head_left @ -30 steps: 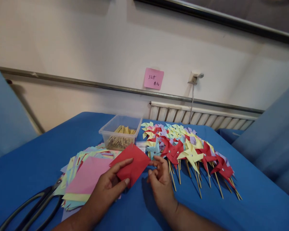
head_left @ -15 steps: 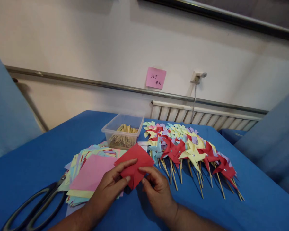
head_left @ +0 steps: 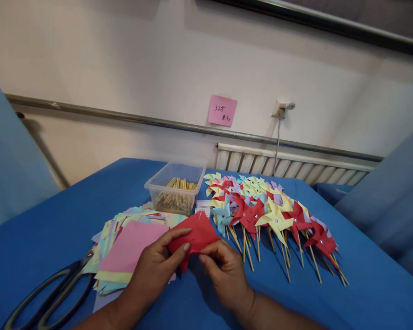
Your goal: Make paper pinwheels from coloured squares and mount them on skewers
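Observation:
A red paper square (head_left: pixel 198 231) is held up between both hands over the table, one corner pointing away from me and its near side cut and partly bent. My left hand (head_left: pixel 161 261) pinches its left side, thumb on top near the middle. With thumb and forefinger, my right hand (head_left: pixel 223 270) grips the near right edge. Left of the hands lies a stack of coloured paper squares (head_left: pixel 137 245), a pink sheet on top. Finished paper pinwheels (head_left: pixel 275 220) on sticks lie in rows to the right.
Scissors (head_left: pixel 55 293) with dark handles lie at the near left, tips against the stack. Behind it a clear plastic box (head_left: pixel 175 188) holds several short sticks. A blue cloth (head_left: pixel 358 247) covers the table. A pink note (head_left: pixel 222 110) is on the wall above a radiator (head_left: pixel 296 165).
The near right flap of the red paper has been drawn inward by my right hand. My left thumb has shifted slightly toward the paper's middle.

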The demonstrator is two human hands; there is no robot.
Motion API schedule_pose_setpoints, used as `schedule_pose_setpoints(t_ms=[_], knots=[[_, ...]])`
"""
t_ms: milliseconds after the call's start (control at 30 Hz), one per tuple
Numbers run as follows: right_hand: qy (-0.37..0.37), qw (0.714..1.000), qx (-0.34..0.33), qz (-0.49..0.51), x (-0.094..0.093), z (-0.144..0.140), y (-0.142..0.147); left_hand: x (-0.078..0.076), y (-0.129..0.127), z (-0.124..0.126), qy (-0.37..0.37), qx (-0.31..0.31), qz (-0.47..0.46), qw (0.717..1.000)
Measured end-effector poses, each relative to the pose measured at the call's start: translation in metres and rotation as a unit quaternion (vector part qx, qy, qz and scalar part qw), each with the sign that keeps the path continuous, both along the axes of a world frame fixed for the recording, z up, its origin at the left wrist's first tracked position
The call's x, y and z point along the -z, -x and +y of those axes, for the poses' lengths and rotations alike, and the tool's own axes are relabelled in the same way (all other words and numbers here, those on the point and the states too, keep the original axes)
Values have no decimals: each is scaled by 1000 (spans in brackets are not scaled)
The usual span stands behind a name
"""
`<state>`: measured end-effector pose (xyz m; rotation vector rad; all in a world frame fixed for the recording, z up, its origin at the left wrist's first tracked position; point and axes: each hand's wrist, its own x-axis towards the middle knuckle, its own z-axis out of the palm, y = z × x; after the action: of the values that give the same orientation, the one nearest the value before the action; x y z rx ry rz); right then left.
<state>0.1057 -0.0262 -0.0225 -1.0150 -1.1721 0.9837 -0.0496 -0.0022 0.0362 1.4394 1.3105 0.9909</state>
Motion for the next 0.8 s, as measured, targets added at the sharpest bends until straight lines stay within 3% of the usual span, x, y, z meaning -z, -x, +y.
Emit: schedule_pose_setpoints(t_ms=[167,533,800], knots=[[-25,996,13,-85,2,-1,0,-5,-1,-2,12,-24,-9,1000],[-4,998,15,-59,8,1,1,-2,0,0,8,-29,-12,999],[-1,997,5,-71,3,-1,1,5,2,4,13,-11,-14,1000]])
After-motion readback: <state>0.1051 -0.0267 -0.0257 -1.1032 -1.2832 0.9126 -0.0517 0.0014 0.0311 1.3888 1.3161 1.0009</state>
